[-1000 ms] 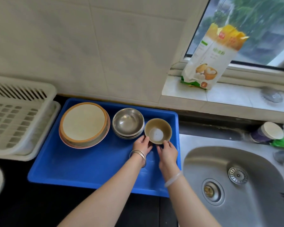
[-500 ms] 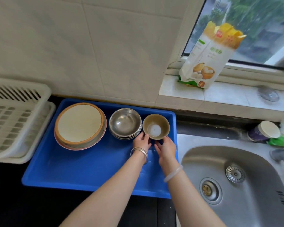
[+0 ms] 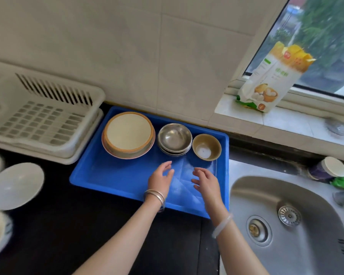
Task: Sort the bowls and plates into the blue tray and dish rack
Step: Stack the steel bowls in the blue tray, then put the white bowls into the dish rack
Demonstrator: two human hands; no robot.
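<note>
Left hand (image 3: 160, 178) and right hand (image 3: 206, 180) hover side by side, fingers loosely spread, empty.

A dark counter (image 3: 87, 225) fills the lower left. On it sit the rack (image 3: 42, 120) at left, the tray (image 3: 117, 175) at centre, and white bowls (image 3: 14, 185) at far left.

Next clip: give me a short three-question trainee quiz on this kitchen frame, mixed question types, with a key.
1. True or false: the dish rack already holds plates.
2. Multiple choice: which item sits furthest right in the blue tray?
A. the plate stack
B. the steel bowls
C. the brown bowl
3. Fill in: the left hand and right hand are both ____, with no grip on anything.

Key
1. False: its slots look bare.
2. C: it stands alone beside the steel bowls, at the sink end of the tray.
3. Open: both hover over the tray floor, clear of the bowls.
</note>
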